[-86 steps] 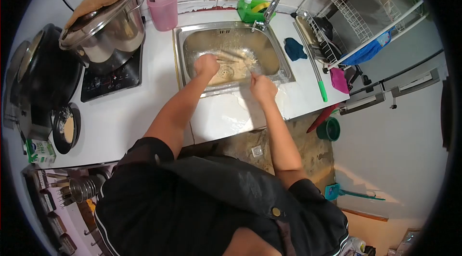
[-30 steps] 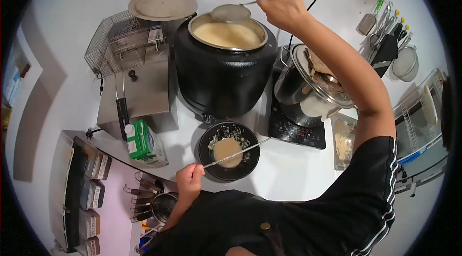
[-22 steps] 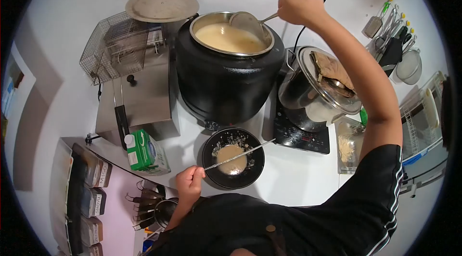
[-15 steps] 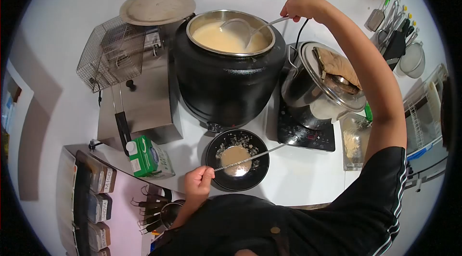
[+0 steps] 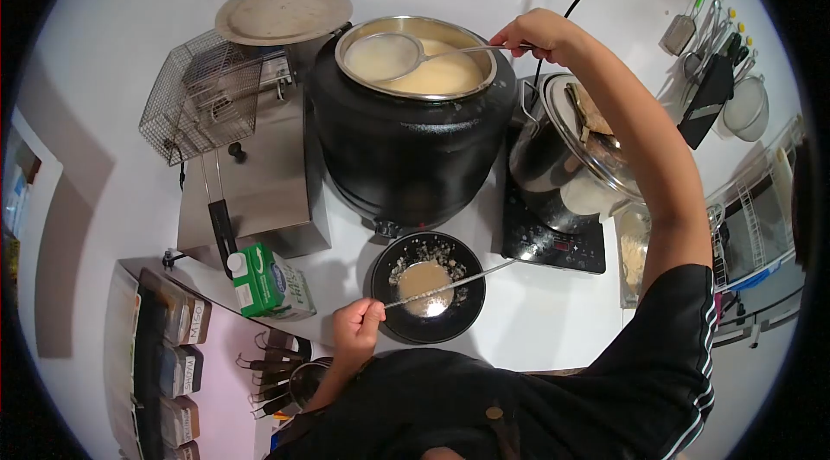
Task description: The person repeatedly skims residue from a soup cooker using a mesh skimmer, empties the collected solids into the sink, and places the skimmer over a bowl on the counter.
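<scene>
My right hand [image 5: 546,35], at the upper right, is closed around the handle of a round fine-mesh skimmer [image 5: 382,57]. The skimmer's head lies at the left side of a black soup kettle [image 5: 411,144], over or in a pale creamy soup [image 5: 450,71]; how deep it sits I cannot tell. Low in the view, my left hand [image 5: 356,328] pinches one end of a thin metal rod [image 5: 484,273]. That rod slants across a black bowl [image 5: 469,309] containing beige liquid [image 5: 424,285] and pale bits around its side. What kind of utensil the rod is does not show.
A steel fryer [image 5: 246,209] with a wire basket [image 5: 194,101] stands left; a green carton [image 5: 264,283] is before it. On the right, a lidded steel pot [image 5: 549,166] sits on an induction hob [image 5: 558,245], beside a clear container [image 5: 634,257]. Utensils [image 5: 709,79] hang on the wall.
My right hand has come down slightly, and the skimmer's head has swung left across the kettle and lies flatter. The left hand and the rod have stayed nearly still.
</scene>
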`<state>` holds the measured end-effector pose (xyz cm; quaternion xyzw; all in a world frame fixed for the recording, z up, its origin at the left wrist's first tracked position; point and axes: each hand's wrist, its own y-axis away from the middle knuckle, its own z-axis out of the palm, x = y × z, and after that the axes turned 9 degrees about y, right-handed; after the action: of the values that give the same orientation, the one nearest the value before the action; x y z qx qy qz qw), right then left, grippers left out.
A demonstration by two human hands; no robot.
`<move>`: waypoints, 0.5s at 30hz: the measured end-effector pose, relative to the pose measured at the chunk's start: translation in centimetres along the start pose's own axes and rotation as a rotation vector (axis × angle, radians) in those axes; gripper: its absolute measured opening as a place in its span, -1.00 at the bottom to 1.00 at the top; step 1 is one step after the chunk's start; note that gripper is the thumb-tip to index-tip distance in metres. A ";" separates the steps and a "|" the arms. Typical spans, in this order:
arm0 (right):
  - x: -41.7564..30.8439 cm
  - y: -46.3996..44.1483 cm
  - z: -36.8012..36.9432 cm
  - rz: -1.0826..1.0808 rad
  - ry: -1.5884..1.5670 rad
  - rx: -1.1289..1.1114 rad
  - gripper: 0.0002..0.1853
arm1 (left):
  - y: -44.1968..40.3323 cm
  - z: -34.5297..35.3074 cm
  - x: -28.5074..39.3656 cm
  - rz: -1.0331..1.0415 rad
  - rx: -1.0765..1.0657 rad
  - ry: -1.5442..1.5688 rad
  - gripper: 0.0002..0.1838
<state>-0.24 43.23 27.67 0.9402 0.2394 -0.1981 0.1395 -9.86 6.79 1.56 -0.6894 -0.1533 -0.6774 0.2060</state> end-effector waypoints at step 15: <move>1.3 2.1 -6.5 -0.194 0.317 0.216 -0.72 | -0.3 0.1 0.4 0.017 0.010 -0.039 -0.76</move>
<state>3.92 44.27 33.19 0.9416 0.3252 -0.0847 -0.0213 -9.93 7.08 1.98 -0.7027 -0.1546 -0.6613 0.2121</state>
